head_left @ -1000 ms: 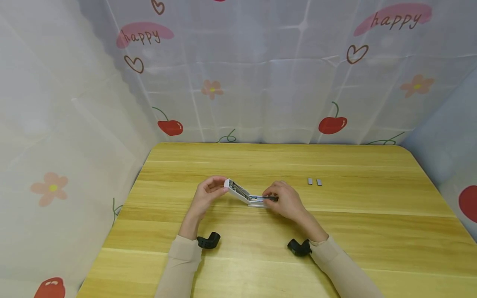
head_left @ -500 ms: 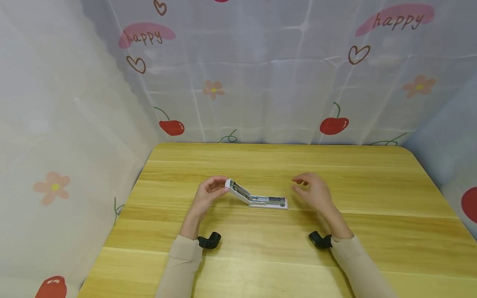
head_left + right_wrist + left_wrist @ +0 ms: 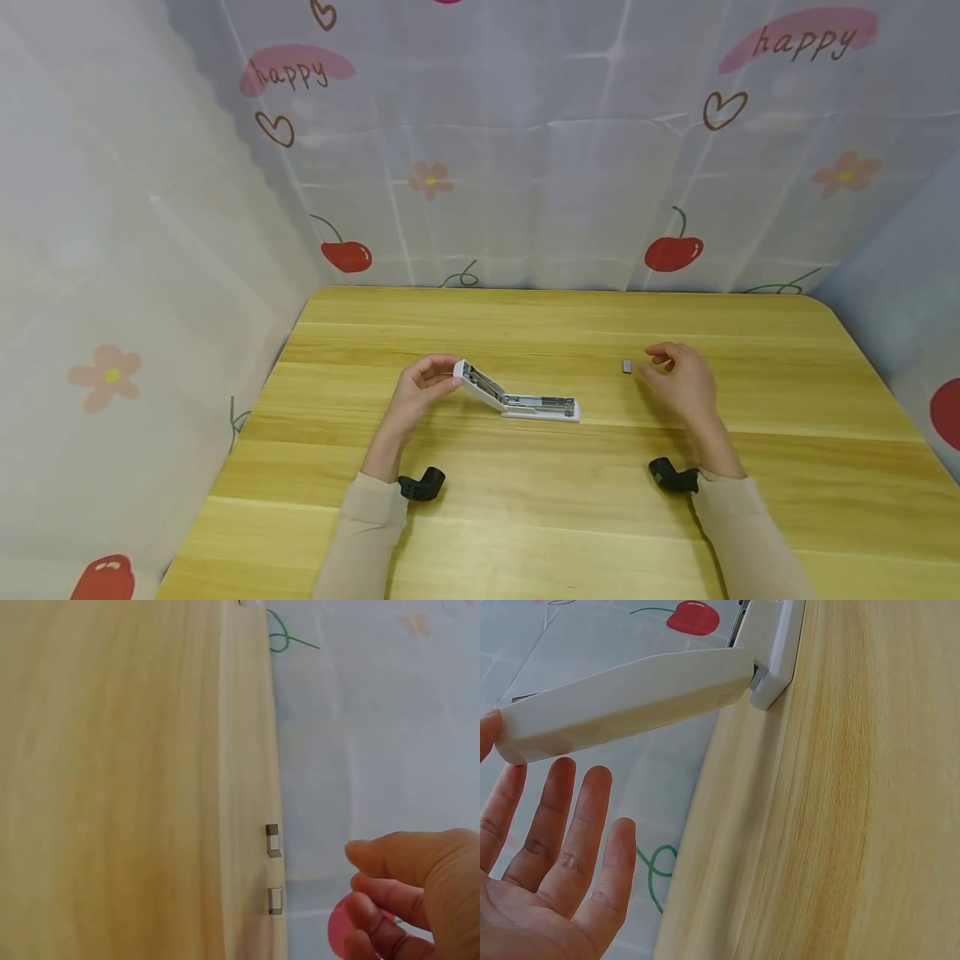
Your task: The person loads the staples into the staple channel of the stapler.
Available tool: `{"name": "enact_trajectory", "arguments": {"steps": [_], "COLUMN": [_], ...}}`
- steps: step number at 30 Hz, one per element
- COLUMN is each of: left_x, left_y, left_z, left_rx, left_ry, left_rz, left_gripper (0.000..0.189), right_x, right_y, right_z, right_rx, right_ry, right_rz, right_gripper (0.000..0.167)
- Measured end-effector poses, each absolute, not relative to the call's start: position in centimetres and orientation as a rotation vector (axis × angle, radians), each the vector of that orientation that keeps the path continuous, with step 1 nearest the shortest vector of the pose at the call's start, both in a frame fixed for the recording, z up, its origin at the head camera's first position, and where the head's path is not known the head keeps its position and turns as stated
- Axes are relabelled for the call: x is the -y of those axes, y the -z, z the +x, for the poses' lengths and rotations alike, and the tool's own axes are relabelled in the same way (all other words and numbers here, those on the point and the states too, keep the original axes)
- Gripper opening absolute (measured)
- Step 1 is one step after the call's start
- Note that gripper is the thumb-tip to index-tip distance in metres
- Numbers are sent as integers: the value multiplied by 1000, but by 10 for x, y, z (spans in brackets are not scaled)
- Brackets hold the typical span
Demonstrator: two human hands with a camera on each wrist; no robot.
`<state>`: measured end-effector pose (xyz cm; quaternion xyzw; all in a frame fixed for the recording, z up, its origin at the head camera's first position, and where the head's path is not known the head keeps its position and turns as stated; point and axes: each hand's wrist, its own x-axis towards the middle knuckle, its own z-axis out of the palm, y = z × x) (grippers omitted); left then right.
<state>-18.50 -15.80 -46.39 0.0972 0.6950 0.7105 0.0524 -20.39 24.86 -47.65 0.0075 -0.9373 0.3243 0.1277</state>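
A white stapler [image 3: 540, 407] stands hinged wide, its base lying on the table and its upper arm [image 3: 622, 697] tilted up to the left. My left hand [image 3: 420, 390] pinches the raised end of that arm between thumb and forefinger, the other fingers spread beneath it. Metal parts show in the stapler's base. Over the table to the right, my right hand [image 3: 684, 385] hovers with loosely bent fingers and holds nothing. Just left of its fingertips lies a small grey staple strip [image 3: 627, 367]. The right wrist view shows a second staple strip [image 3: 275, 901], hidden behind this hand in the head view.
The wooden table [image 3: 480, 517] reaches back to a pale curtain [image 3: 510, 167] printed with cherries and flowers. A black wrist device [image 3: 422, 484] sits at the left sleeve, and another black device [image 3: 672, 476] at the right.
My right hand has left the stapler's base and moved right to the staple strips, now covering one of them in the head view. The left hand keeps its hold on the stapler.
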Motion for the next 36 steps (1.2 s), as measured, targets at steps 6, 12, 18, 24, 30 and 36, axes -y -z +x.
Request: {"name": "enact_trajectory", "arguments": {"steps": [6,12,18,24,30,36], "left_x": [158,158,158,158,157,157], "left_y": [465,465,465,464,464,464], "left_z": [-185,-185,-185,-185,-185,-184], "left_rx": [-2113,-2116,-2104,-2101,-2103,-2104], "left_ry": [-2161,-2162,-2173,-2173,-2173,-2174], "left_rz": [302,295,299,302,295,295], "left_gripper": [35,35,35,35,34,35], "right_x": [-256,-258,-257,-257,-256,-256], "right_y": [483,486,488,491,498,503], "right_z": [-205,-206,-206,-206,-209,-210], "right_rx": [2740,2766,2807,2853,2868,2854], "right_ry": [-930,-914,-909,-915,-883,-848], "right_rz": [-13,-53,-110,-146,-159,-162], "right_gripper": [31,35,37,37,37,34]}}
